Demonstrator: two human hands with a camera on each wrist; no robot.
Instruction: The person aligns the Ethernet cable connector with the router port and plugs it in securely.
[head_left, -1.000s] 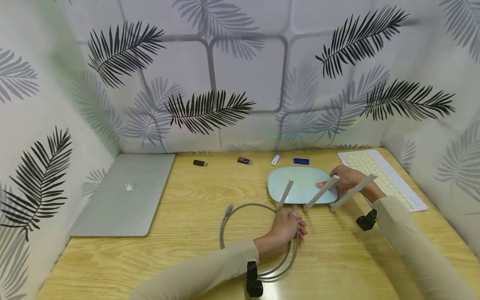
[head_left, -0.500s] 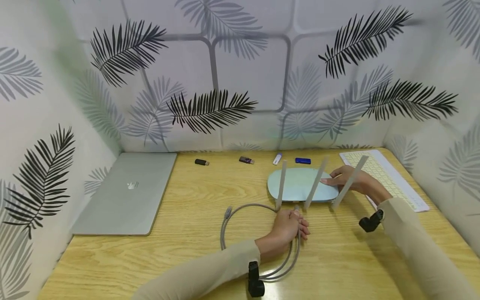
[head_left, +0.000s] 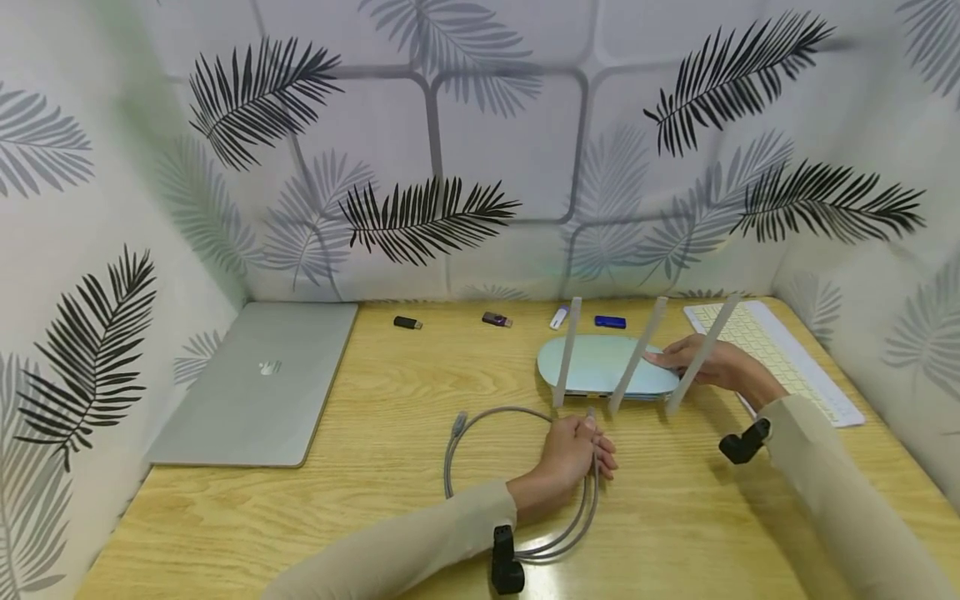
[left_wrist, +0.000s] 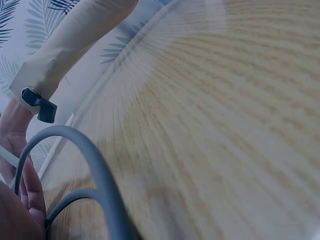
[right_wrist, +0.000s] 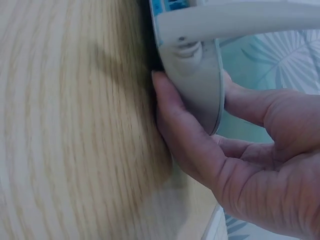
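Router [head_left: 600,365] sits right of centre over the table [head_left: 360,400], antennas [head_left: 566,358] up, its port edge facing the person and seemingly lifted. The right hand [head_left: 723,362] grips its right end, thumb on top, fingers tucked beneath. The left hand [head_left: 570,454] pinches the cable [head_left: 596,492] just behind its plug [head_left: 591,413], which points at the port edge, apparently not touching it. Good work here likely means bracing the router firmly, holding the plug square to a port, and leaving the loop slack. Whether the clip faces correctly, I cannot tell.
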